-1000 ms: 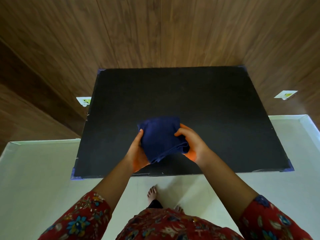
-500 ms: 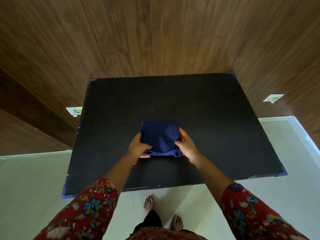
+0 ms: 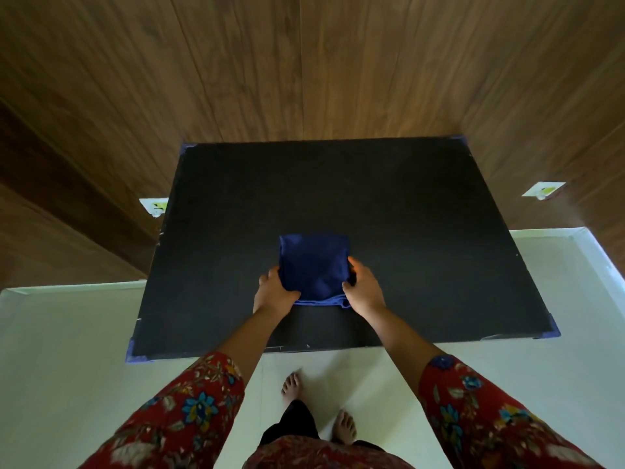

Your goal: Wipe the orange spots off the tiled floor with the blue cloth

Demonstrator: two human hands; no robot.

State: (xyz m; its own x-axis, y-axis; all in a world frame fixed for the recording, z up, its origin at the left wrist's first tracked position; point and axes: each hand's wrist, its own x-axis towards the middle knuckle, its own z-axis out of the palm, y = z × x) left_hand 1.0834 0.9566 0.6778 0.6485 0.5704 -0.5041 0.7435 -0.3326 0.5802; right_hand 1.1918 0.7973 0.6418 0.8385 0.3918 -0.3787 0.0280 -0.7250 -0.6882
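Left hand (image 3: 275,294) grips the folded blue cloth (image 3: 313,265) at its near left edge, thumb on top and fingers curled at the side. The cloth sits square on the black tabletop (image 3: 422,214), in its near half. Right hand (image 3: 363,291) pinches the near right edge the same way, thumb over the fold

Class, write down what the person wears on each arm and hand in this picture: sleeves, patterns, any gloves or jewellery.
The left sleeve and right sleeve match: red fabric printed with blue, yellow and cream flowers. Both end well short of the wrists, leaving the forearms uncovered. The left hand and right hand wear no gloves, and no ring, watch or bangle shows.
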